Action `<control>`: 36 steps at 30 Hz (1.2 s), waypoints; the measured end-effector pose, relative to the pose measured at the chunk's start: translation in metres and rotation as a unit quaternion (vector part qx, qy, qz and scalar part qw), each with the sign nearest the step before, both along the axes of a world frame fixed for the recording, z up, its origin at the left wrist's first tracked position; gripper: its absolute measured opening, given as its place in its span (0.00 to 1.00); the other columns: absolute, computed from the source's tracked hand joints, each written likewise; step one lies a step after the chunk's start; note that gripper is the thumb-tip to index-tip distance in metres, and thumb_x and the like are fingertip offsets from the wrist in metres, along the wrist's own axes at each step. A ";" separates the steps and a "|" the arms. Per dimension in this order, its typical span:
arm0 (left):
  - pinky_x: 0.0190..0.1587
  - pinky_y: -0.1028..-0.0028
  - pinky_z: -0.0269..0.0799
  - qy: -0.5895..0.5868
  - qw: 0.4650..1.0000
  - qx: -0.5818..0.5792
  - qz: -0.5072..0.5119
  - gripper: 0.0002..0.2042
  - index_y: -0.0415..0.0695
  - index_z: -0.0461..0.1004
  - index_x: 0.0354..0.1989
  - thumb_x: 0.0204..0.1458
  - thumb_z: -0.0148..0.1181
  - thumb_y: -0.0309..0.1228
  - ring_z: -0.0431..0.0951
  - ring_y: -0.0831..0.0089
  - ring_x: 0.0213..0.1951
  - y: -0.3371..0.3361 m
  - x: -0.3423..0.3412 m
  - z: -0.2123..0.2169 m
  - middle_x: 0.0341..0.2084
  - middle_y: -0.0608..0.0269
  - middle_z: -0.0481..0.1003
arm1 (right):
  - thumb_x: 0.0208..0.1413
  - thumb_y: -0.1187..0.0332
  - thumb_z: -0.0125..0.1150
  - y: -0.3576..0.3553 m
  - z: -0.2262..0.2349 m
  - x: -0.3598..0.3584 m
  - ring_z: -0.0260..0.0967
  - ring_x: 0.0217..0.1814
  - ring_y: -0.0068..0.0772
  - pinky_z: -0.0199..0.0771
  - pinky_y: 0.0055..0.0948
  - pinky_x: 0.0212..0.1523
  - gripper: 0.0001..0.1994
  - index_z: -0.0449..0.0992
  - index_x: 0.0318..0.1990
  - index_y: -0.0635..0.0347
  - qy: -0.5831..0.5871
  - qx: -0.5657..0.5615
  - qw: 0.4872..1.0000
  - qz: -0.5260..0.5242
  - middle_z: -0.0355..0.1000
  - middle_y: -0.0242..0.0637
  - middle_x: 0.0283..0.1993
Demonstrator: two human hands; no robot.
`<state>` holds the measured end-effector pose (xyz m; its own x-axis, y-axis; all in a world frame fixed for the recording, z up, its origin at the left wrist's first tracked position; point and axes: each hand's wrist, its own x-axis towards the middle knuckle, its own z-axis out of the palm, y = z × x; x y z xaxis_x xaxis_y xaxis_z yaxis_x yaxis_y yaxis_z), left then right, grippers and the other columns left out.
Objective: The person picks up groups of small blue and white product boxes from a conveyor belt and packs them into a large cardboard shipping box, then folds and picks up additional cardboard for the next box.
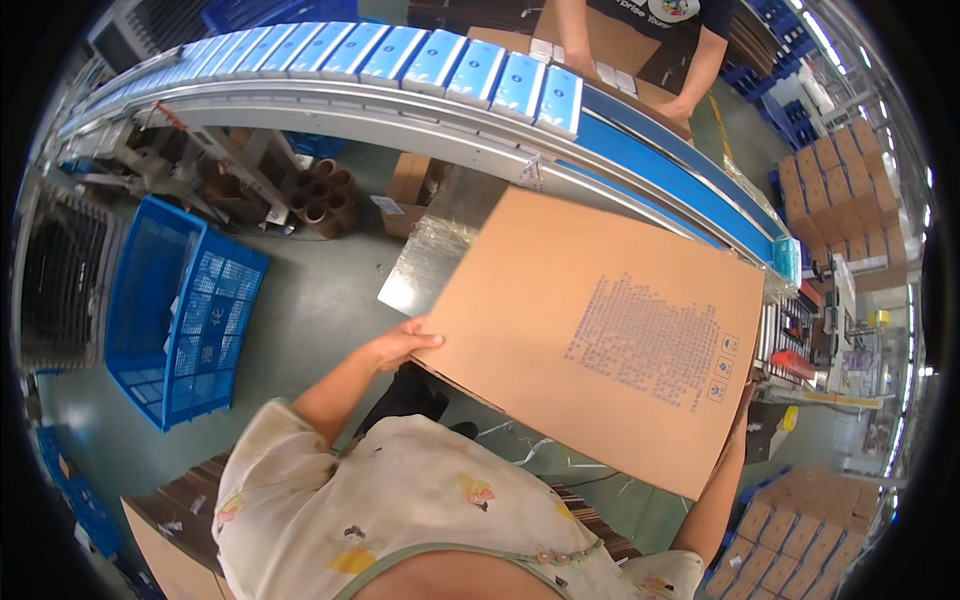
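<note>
A large flat brown cardboard box (590, 330), folded flat with grey print on its face, is held in front of me over a steel table (425, 265). My left hand (405, 343) grips its left edge. My right hand (741, 410) holds the right lower edge and is mostly hidden behind the board.
A curved conveyor (420, 95) carries a row of blue and white packs (520, 85) behind the table. Another person's arms (690, 80) reach over an open carton at the far end. Blue plastic crates (180, 310) lie on the floor at left. Stacked cartons (835, 200) stand at right.
</note>
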<state>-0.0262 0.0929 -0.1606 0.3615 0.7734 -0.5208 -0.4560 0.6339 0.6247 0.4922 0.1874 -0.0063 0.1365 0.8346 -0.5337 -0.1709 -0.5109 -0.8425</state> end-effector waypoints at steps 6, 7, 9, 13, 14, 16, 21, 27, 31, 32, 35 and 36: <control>0.49 0.68 0.66 0.154 0.959 0.238 -0.024 0.25 0.40 0.58 0.55 0.50 0.57 0.34 0.67 0.69 0.50 -0.091 0.011 0.176 0.46 0.59 0.69 | 0.53 0.52 0.49 -0.040 -0.066 -0.019 0.64 0.51 0.39 0.66 0.41 0.49 0.24 0.64 0.52 0.58 0.115 -0.024 0.990 0.073 0.66 0.37 0.51; 0.47 0.68 0.66 0.269 0.847 0.450 -0.087 0.24 0.39 0.57 0.55 0.53 0.53 0.37 0.69 0.66 0.47 -0.101 0.027 0.181 0.43 0.55 0.69 | 0.54 0.55 0.48 -0.053 -0.092 -0.007 0.63 0.52 0.39 0.66 0.40 0.49 0.21 0.65 0.52 0.57 0.095 0.019 0.989 0.114 0.66 0.36 0.52; 0.34 0.62 0.69 0.376 0.819 0.392 -0.183 0.25 0.40 0.52 0.57 0.55 0.48 0.39 0.74 0.53 0.30 -0.131 0.079 0.216 0.28 0.48 0.73 | 0.55 0.60 0.47 -0.096 -0.146 0.000 0.63 0.53 0.44 0.61 0.42 0.52 0.20 0.63 0.51 0.63 0.254 0.025 0.964 0.080 0.66 0.45 0.51; 0.22 0.58 0.65 0.536 0.589 0.540 -0.274 0.21 0.47 0.56 0.56 0.52 0.46 0.34 0.72 0.51 0.21 -0.133 0.132 0.223 0.16 0.54 0.71 | 0.53 0.57 0.49 -0.093 -0.140 -0.040 0.64 0.51 0.44 0.62 0.40 0.51 0.21 0.66 0.49 0.63 0.176 0.015 0.975 0.132 0.68 0.47 0.48; 0.21 0.60 0.65 0.586 0.546 0.520 -0.298 0.21 0.48 0.59 0.54 0.50 0.47 0.33 0.72 0.53 0.21 -0.133 0.129 0.216 0.16 0.55 0.72 | 0.53 0.57 0.50 -0.076 -0.124 -0.052 0.65 0.51 0.45 0.63 0.40 0.51 0.21 0.66 0.49 0.63 0.119 0.021 0.977 0.176 0.68 0.47 0.47; 0.21 0.62 0.65 0.664 0.480 0.482 -0.309 0.19 0.50 0.63 0.49 0.45 0.49 0.31 0.75 0.59 0.24 -0.126 0.102 0.172 0.18 0.61 0.73 | 0.52 0.55 0.51 -0.044 -0.097 -0.075 0.65 0.50 0.45 0.63 0.39 0.51 0.22 0.68 0.48 0.63 -0.018 0.048 0.965 0.259 0.69 0.48 0.46; 0.33 0.62 0.67 0.706 0.433 0.409 -0.383 0.22 0.48 0.63 0.50 0.45 0.51 0.40 0.74 0.58 0.33 -0.074 0.077 0.137 0.26 0.55 0.74 | 0.50 0.52 0.54 0.033 -0.032 -0.084 0.67 0.47 0.46 0.64 0.37 0.50 0.23 0.71 0.45 0.63 -0.413 0.110 0.832 0.353 0.71 0.51 0.42; 0.53 0.55 0.58 0.759 0.580 0.296 -0.002 0.34 0.39 0.55 0.56 0.46 0.53 0.50 0.58 0.50 0.55 0.002 0.066 0.141 0.52 0.41 0.59 | 0.52 0.58 0.51 0.053 -0.024 -0.115 0.66 0.44 0.54 0.65 0.41 0.44 0.19 0.69 0.43 0.68 -0.566 0.202 0.748 0.283 0.70 0.56 0.39; 0.46 0.62 0.66 0.586 0.771 0.246 0.047 0.22 0.39 0.68 0.46 0.51 0.50 0.46 0.71 0.55 0.45 0.020 -0.037 0.098 0.41 0.47 0.71 | 0.56 0.66 0.45 0.063 -0.078 -0.071 0.65 0.43 0.59 0.66 0.44 0.42 0.14 0.66 0.42 0.71 -0.580 0.310 0.720 0.220 0.68 0.58 0.40; 0.46 0.63 0.66 0.536 0.820 0.190 0.057 0.22 0.39 0.69 0.44 0.51 0.50 0.46 0.71 0.57 0.45 0.013 -0.072 0.081 0.42 0.47 0.71 | 0.56 0.66 0.45 0.054 -0.080 -0.064 0.66 0.43 0.57 0.66 0.42 0.43 0.14 0.66 0.41 0.71 -0.529 0.312 0.759 0.216 0.69 0.58 0.40; 0.52 0.60 0.62 0.752 0.655 -0.061 -0.045 0.30 0.37 0.58 0.55 0.50 0.50 0.47 0.68 0.56 0.49 0.020 -0.102 0.005 0.50 0.48 0.66 | 0.56 0.67 0.44 0.047 -0.068 -0.080 0.69 0.40 0.47 0.68 0.39 0.40 0.12 0.66 0.39 0.69 -0.489 0.364 0.767 0.204 0.70 0.54 0.37; 0.56 0.49 0.51 0.926 0.370 0.001 -0.069 0.34 0.34 0.51 0.58 0.51 0.47 0.49 0.55 0.50 0.59 0.016 -0.087 -0.047 0.58 0.41 0.53 | 0.57 0.66 0.44 0.046 -0.059 -0.100 0.68 0.38 0.48 0.67 0.38 0.38 0.11 0.66 0.36 0.68 -0.528 0.314 0.754 0.232 0.70 0.52 0.35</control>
